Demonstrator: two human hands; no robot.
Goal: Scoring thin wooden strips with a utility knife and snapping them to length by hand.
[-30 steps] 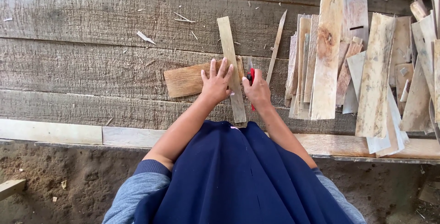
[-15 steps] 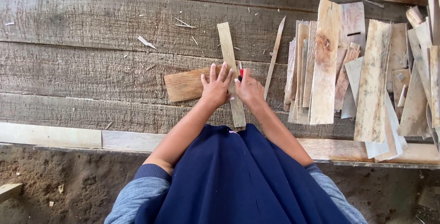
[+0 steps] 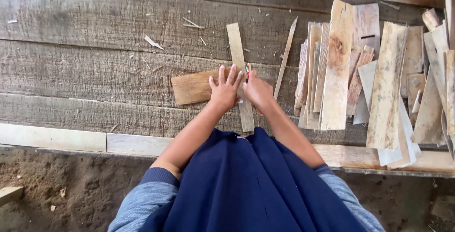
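My left hand (image 3: 225,88) lies flat with fingers spread on a short brown board (image 3: 192,87) and presses against a long narrow wooden strip (image 3: 235,42) that crosses it lengthwise. My right hand (image 3: 256,89) is closed around a red-handled tool (image 3: 247,70), held against the right edge of the strip. Only a small part of the tool shows above the fist. Both forearms reach out over a dark blue garment.
A thin pointed wood sliver (image 3: 286,59) lies just right of the hands. A pile of several thin wooden slats (image 3: 374,75) covers the right side of the weathered plank floor (image 3: 95,56). Pale boards (image 3: 52,137) edge the planks; bare earth (image 3: 71,189) lies below.
My right hand has slid up along the strip's right edge, from lower down to beside my left hand. My left hand stays pressed on the boards.
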